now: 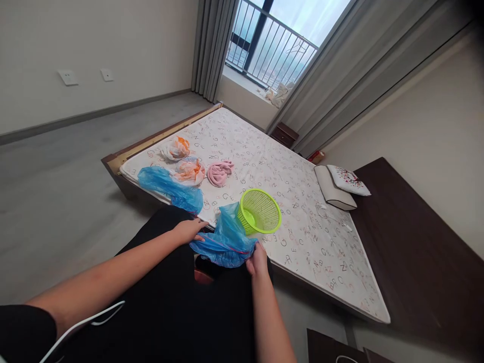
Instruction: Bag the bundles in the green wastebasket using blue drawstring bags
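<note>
On mattress (pixel 302 272), left end: far bundle (pixel 176 149) behind near bundle (pixel 189 171), folded cloth (pixel 218 174) just right of both, loose bag (pixel 170 189) in front along near edge. Farther right, near same edge: basket (pixel 260 209), with held bag (pixel 227 248) front-left of it, between left hand (pixel 188 231) and right hand (pixel 258 259). Right end: pillow (pixel 329 187), cushion (pixel 348 180) against its headboard side, headboard (pixel 381 217) rightmost; past far edge, nightstand (pixel 284 135), window (pixel 293 17) behind.

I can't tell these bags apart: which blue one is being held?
The blue bag by the green basket, held in the left hand and right hand; the other blue bag lies unheld, farther left.
</note>
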`<state>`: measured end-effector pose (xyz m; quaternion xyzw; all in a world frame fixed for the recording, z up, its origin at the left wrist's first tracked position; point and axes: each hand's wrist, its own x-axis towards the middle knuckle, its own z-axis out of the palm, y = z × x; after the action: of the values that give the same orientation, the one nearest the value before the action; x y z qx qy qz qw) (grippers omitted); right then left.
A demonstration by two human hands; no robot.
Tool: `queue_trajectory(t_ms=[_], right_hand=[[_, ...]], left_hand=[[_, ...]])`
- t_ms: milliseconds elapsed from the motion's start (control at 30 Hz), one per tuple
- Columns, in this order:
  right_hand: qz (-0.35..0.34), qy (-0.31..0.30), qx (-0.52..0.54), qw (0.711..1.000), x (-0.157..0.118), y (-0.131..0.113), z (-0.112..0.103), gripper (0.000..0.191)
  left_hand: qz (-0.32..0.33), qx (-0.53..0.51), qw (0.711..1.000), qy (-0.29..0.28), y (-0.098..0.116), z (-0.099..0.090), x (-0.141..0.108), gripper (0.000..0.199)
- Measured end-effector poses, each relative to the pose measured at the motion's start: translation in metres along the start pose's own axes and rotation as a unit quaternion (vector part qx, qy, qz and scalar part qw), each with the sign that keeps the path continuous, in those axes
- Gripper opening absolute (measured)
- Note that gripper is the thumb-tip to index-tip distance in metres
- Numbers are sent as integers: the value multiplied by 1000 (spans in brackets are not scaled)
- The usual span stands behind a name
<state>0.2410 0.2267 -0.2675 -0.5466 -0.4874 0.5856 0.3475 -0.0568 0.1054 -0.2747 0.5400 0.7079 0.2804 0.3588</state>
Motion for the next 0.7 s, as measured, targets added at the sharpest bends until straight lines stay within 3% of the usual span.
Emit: queue_trajectory(t_ms=[100,167,267,367,433,500,567,667,700], right_hand=[[-6,59,-63,996,-2,-9,-9,29],[0,46,-59,997,-6,-16,-15,32],[52,-70,-27,996,-17,-28,-19,39],[112,-229,-34,966,-33,-38,-19,43],[105,-317,-96,938,-40,-42,-15,43],[56,-362,-211,906,-43,-45,-11,45],[7,-327,-354,876,-41,-46,-7,40],[-29,-172,-483,858,-32,-49,-4,17],[-46,-124,-491,861,-28,-51,-4,19]], left_hand=[[-2,-133,991,19,-5,-5,10,21],[-16,-171,984,45,-8,-11,14,20],[-48,-248,964,76,-12,-21,13,35],[-73,-324,940,73,-7,-30,-1,49],[-111,-404,907,40,2,-35,-14,55],[-136,-476,869,1,14,-41,-27,55],[-116,-480,868,-45,27,-46,-39,50],[-56,-344,926,-145,43,-52,-53,59],[-48,-280,944,-168,47,-52,-55,64]])
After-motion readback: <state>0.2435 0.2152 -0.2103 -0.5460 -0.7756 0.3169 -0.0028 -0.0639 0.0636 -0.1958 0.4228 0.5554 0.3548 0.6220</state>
